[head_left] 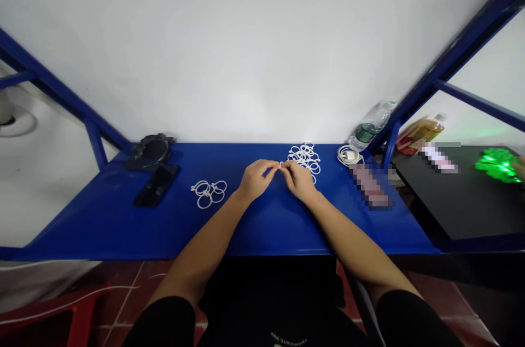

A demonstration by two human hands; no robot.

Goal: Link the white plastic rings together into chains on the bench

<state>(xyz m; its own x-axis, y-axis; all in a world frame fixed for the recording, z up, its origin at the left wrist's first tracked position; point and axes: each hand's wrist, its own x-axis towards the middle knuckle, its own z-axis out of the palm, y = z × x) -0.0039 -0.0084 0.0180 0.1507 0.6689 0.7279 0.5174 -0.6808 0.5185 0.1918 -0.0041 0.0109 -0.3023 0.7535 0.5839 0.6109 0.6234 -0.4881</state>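
Note:
My left hand point(256, 178) and my right hand point(298, 179) meet over the middle of the blue table point(123, 221). Their fingertips pinch together on one small white ring point(281, 166) held between them. Just behind my right hand lies a pile of several white rings point(305, 156). A smaller cluster of white rings point(208, 192) lies to the left of my left hand.
A black phone point(157, 185) and a dark object point(151, 151) lie at the table's left rear. A coiled white cable with charger point(349, 155) and a plastic bottle point(371, 126) sit at the right rear. A black table point(455, 199) adjoins on the right.

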